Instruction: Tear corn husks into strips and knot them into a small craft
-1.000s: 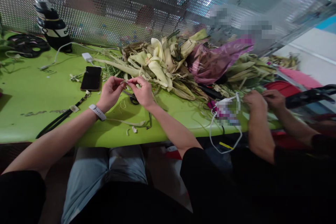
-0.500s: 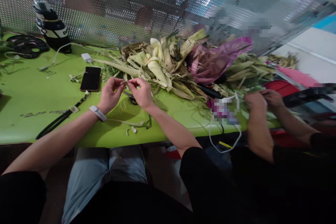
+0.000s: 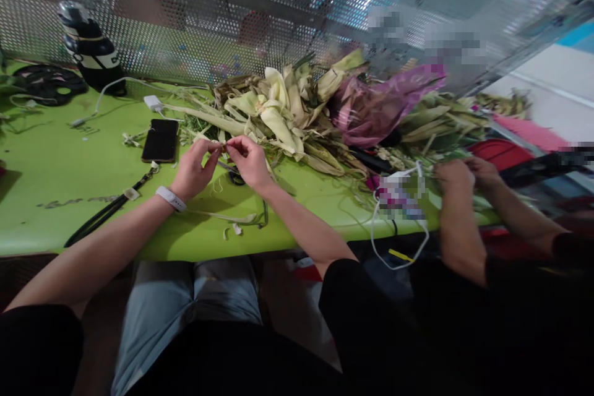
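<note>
Thumb and fingers of my left hand [image 3: 197, 167] are pinched together over the green table [image 3: 102, 167]. Close against it, my right hand [image 3: 250, 164] pinches in the same way. Between the fingertips is a small pale strip [image 3: 221, 147], mostly covered, its kind too small to make out. Just behind both hands lies a heap of corn husks [image 3: 283, 117], pale green and brown, with loose green stems at its left. Below the hands a long pale stem piece [image 3: 232, 218] and small white scraps lie on the table. A dark looped thing [image 3: 236, 177] shows partly under my right hand.
A phone [image 3: 160, 140] with a black strap [image 3: 104, 218] lies left of my hands. Behind it are a white charger [image 3: 152, 103] and a dark bottle [image 3: 95, 52]. A purple plastic bag [image 3: 371, 108] sits on the husks. A co-worker's hands [image 3: 457, 174] work at the right.
My fingertips have shifted very slightly, and the small strip between them is more covered. Both hands stay pinched in nearly the same place.
</note>
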### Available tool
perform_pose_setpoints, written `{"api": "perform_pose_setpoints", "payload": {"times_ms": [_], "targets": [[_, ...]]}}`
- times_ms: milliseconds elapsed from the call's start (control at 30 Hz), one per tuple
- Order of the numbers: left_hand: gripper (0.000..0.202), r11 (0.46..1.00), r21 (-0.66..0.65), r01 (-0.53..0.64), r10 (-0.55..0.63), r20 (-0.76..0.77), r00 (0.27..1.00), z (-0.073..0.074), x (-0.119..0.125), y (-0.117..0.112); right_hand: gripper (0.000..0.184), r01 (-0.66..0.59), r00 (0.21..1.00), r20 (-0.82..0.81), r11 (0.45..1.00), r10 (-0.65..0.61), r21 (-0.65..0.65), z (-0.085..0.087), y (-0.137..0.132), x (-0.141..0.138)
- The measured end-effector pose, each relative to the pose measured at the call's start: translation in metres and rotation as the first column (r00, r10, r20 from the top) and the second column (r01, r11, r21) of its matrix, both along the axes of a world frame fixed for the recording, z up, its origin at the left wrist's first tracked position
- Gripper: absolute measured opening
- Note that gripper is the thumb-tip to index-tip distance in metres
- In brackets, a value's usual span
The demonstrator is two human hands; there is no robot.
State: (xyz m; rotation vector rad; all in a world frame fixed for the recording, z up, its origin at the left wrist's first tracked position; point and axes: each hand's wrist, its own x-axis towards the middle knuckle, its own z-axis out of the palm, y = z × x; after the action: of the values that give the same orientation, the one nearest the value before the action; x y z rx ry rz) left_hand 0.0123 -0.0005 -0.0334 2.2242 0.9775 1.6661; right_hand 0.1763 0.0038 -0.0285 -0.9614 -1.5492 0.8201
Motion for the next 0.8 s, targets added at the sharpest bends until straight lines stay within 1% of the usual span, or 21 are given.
{"api": "perform_pose_setpoints", "payload": {"times_ms": [133,233,433,567,700,800], "targets": [[0.013,0.998,0.058,0.006,-0.003,-0.050,0.999,0.000,-0.002,0.001,0.043,-0.104,0.987,-0.135,0.991,0.092,-0.084,-0.004,0.001,-0.003],[0.014,0.999,0.044,0.006,-0.004,-0.049,0.999,-0.001,-0.003,0.001,0.043,-0.107,0.979,-0.184,0.991,0.090,-0.081,-0.003,0.002,-0.004],[0.012,0.999,0.038,0.002,0.000,-0.050,0.999,0.001,-0.005,0.002,0.045,-0.089,0.981,-0.179,0.994,0.075,-0.071,0.005,-0.002,-0.002],[0.010,0.998,0.039,0.044,-0.042,-0.059,0.997,0.001,-0.006,0.004,0.051,-0.049,0.983,-0.182,0.996,0.035,-0.072,0.008,-0.005,-0.001],[0.010,0.999,0.000,0.043,-0.043,-0.005,0.999,0.006,-0.006,0.001,0.055,-0.030,0.992,-0.128,0.998,0.024,-0.046,0.008,-0.005,-0.001],[0.013,0.999,-0.041,0.023,-0.021,0.035,0.999,0.009,-0.004,-0.002,0.052,-0.033,0.995,-0.090,0.999,0.031,-0.015,0.008,-0.003,0.001]]}}
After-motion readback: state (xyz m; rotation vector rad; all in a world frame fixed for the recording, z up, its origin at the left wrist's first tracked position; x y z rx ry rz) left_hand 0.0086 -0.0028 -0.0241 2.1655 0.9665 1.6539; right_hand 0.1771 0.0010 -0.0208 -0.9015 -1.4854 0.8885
